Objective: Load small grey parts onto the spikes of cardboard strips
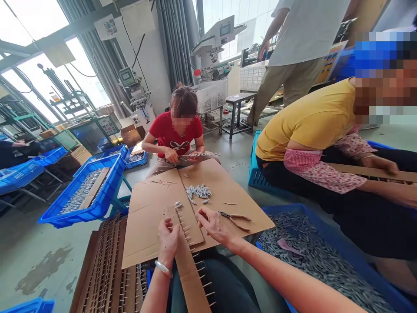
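Observation:
My left hand (168,238) is closed on the left edge of a long cardboard strip (190,278), with a white bangle at the wrist. Thin pale pins stick out in a row along the strip's right edge, and a few small grey pieces (178,204) sit at its far end. To the right of the strip, my right hand (213,224) is pinched shut; whatever lies between its fingertips is too small to make out. Just beyond it, pliers (235,219) rest with handles spread. A small heap of grey spindle-shaped pieces (198,192) lies farther back on the cardboard tabletop (143,234).
Across the table a person in red (176,130) handles a similar strip. At right sits a person in yellow (309,117), beside a blue crate (301,211) full of grey pieces. Stacked pin-lined strips (104,265) stand low left, below another blue crate (60,219).

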The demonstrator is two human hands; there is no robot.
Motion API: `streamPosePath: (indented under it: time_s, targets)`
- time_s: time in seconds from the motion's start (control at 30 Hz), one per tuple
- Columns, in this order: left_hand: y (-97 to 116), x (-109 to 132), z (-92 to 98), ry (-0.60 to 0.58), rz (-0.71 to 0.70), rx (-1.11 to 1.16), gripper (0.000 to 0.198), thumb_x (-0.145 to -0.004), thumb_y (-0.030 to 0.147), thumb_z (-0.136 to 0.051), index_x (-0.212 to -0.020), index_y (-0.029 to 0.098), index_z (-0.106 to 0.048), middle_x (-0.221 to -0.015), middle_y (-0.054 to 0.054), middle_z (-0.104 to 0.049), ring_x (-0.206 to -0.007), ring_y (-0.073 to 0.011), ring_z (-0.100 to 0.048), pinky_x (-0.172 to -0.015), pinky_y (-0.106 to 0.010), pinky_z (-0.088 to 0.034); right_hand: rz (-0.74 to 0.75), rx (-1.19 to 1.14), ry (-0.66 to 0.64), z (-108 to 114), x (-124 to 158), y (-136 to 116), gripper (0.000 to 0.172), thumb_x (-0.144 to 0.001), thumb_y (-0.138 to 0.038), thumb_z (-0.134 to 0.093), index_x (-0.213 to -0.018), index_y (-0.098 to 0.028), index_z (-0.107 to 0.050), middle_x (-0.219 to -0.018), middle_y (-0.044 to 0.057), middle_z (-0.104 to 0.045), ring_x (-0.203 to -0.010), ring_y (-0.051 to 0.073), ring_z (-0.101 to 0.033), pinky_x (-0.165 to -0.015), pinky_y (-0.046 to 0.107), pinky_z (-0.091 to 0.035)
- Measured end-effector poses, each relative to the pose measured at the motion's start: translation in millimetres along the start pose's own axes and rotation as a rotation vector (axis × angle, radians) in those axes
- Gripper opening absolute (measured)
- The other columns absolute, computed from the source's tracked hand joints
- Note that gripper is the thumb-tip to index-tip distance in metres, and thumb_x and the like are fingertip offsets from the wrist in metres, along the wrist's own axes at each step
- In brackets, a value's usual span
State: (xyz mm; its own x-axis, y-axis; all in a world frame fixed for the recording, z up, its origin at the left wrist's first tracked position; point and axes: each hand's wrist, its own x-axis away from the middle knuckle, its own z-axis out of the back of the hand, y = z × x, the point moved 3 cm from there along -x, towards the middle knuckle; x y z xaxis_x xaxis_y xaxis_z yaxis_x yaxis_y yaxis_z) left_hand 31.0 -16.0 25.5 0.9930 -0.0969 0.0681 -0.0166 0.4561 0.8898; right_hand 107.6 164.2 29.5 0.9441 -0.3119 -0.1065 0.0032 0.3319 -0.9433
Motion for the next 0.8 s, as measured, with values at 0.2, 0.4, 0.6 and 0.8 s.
streamPosePath:
  time_s: [0.2,0.4,0.6,0.8]
  targets:
    - [5,-66,13.9,0.023,0.008,-0.295,0.047,-0.073,0.034,-0.072,-0.111,0.012,-0.056,-0.123,-0.024,-0.062,-0.128,-0.0367,-0.052,-0.103,-0.044,-0.040,0.197,0.595,-0.171,-26,-48,1,0.026,-0.092,-0.008,-0.044,-0.095,-0.015,-0.068,-0.087,0.008,-0.070,-0.074,0.016,-0.061,-0.067,0.024,-0.042]
    - [-2,-94,9.4,-0.088,0.089,-0.085,0.042,-0.053,0.022,-0.086,-0.082,0.021,-0.056,-0.083,-0.008,-0.070,-0.097,-0.0330,-0.066,-0.080,-0.037,-0.049,0.172,0.741,-0.248,-41,-73,-2,0.027,-0.092,-0.008,-0.045,-0.093,-0.016,-0.071,-0.095,0.010,-0.068,-0.073,0.016,-0.062,-0.061,0.024,-0.038]
    - [-9,-96,11.5,-0.355,0.176,0.295,0.035,-0.052,0.021,-0.087,-0.070,0.018,-0.058,-0.064,-0.004,-0.068,-0.061,-0.0210,-0.065,-0.062,-0.033,-0.052,0.168,0.791,-0.255,-38,-68,-3,0.029,-0.099,-0.019,-0.041,-0.102,-0.020,-0.070,-0.097,0.009,-0.068,-0.080,0.018,-0.064,-0.066,0.025,-0.041]
    - [-17,-79,11.8,-0.436,0.183,0.614,0.033,-0.063,0.025,-0.084,-0.088,0.017,-0.064,-0.087,-0.008,-0.077,-0.076,-0.0208,-0.072,-0.075,-0.034,-0.058,0.240,0.827,-0.238,-32,-56,-14,0.029,-0.095,-0.014,-0.044,-0.101,-0.020,-0.071,-0.097,0.009,-0.066,-0.081,0.017,-0.062,-0.063,0.025,-0.038]
